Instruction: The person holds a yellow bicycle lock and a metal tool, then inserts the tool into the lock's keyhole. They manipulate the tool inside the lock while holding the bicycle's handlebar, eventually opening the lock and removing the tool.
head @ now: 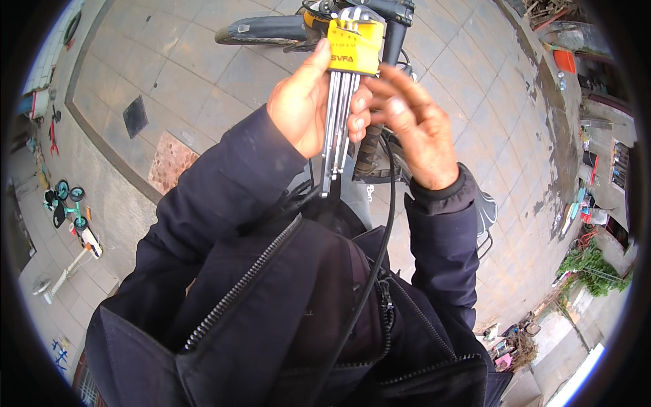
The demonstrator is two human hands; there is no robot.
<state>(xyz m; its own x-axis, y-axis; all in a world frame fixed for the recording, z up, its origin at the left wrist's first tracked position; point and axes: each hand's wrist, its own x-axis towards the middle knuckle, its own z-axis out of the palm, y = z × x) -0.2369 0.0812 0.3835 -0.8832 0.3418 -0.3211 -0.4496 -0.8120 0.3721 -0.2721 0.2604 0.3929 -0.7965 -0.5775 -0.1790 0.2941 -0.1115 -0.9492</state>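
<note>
My left hand [305, 102] is closed around a hex key set in a yellow plastic holder [356, 47], its thumb along the holder's left edge and its fingertips showing on the right of the keys. Long silver hex keys [339, 117] point down from the holder towards my jacket; their short bent ends show at its top. Just to the right, my right hand [419, 122] is raised with fingers spread and blurred. Its fingertips come close to the holder's lower right corner; whether they touch it I cannot tell. Behind both hands stands a bicycle [399, 43], partly hidden.
The bicycle's front tyre [269, 28] lies beyond my hands, and its saddle [486, 211] shows beside my right sleeve. A black cable [389, 219] runs down over my jacket. Grey paving [478, 102] surrounds the bicycle. A small teal wheeled toy [71, 203] stands far left.
</note>
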